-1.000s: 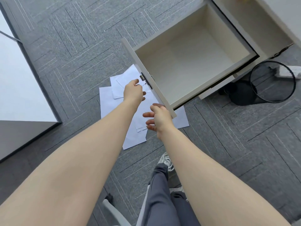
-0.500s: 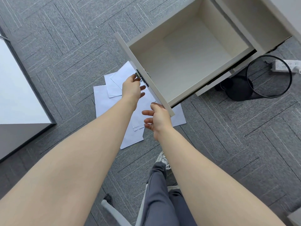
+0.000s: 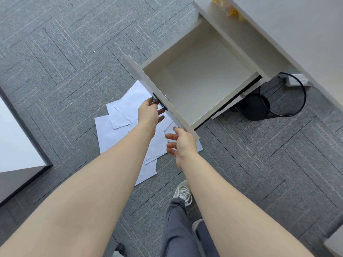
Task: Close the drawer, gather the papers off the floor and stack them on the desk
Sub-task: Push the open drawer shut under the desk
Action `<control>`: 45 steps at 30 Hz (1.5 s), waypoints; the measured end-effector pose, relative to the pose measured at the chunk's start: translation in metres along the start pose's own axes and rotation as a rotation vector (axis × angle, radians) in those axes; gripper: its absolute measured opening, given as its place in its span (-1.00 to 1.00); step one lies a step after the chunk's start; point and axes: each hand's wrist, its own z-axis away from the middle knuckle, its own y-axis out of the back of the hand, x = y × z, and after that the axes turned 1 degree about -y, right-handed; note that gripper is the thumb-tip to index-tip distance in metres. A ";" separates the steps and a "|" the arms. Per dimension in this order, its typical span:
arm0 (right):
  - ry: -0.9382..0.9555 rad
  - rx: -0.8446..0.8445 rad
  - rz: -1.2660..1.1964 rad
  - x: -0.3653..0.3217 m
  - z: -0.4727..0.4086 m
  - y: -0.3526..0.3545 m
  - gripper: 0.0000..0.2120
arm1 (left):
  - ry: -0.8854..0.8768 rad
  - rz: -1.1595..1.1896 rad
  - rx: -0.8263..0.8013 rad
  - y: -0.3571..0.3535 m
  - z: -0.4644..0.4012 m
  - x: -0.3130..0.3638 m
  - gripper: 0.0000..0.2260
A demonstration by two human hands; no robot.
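A white drawer (image 3: 200, 78) stands pulled far out from under the desk (image 3: 289, 28), and its inside holds nothing. My left hand (image 3: 150, 112) is at the metal lock (image 3: 155, 98) on the drawer front, fingers touching it. My right hand (image 3: 181, 143) rests with relaxed fingers against the near end of the drawer front (image 3: 163, 101). Several white papers (image 3: 115, 130) lie scattered on the grey carpet beneath the drawer and my hands, partly hidden by them.
A black wire waste bin (image 3: 274, 101) stands on the floor right of the drawer. A white panel with a dark edge (image 3: 16, 145) sits at the left. My leg and shoe (image 3: 182, 193) are below. Yellow items (image 3: 230, 10) lie on the desk.
The view has shifted so the drawer sits further right and up. Both hands stay at the drawer front; the drawer looks pushed in a little.
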 end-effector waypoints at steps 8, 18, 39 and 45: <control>0.002 0.010 -0.023 -0.028 -0.010 0.018 -0.78 | 0.008 -0.001 -0.002 -0.033 -0.003 0.011 -0.54; -0.006 0.003 -0.014 -0.060 -0.019 0.043 -0.76 | 0.022 -0.001 -0.009 -0.075 -0.002 0.023 -0.44; 0.072 0.116 -0.046 -0.143 -0.056 0.089 -0.83 | 0.011 0.051 -0.097 -0.169 -0.026 0.048 -0.39; 0.109 0.147 -0.054 -0.163 -0.063 0.099 -0.77 | -0.003 0.061 -0.107 -0.193 -0.031 0.053 -0.43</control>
